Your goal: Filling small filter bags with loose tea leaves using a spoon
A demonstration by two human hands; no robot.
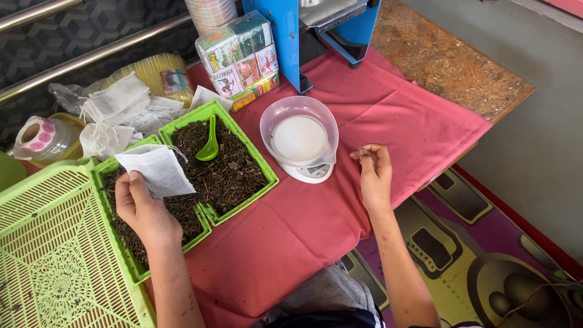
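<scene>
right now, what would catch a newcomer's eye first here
Two bright green trays of dark loose tea sit mid-table on a pink cloth, a green scoop lying in the farther one. The left hand holds a white filter bag above the nearer tray, while the right hand rests empty beside a small white scale.

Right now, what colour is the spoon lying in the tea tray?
Green, in the head view: the spoon.

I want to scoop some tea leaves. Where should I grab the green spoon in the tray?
Take the green spoon by its upper handle end, coming from above. The bowl lies buried in the leaves, while the handle slants up free, probably easiest for the right hand.
</scene>
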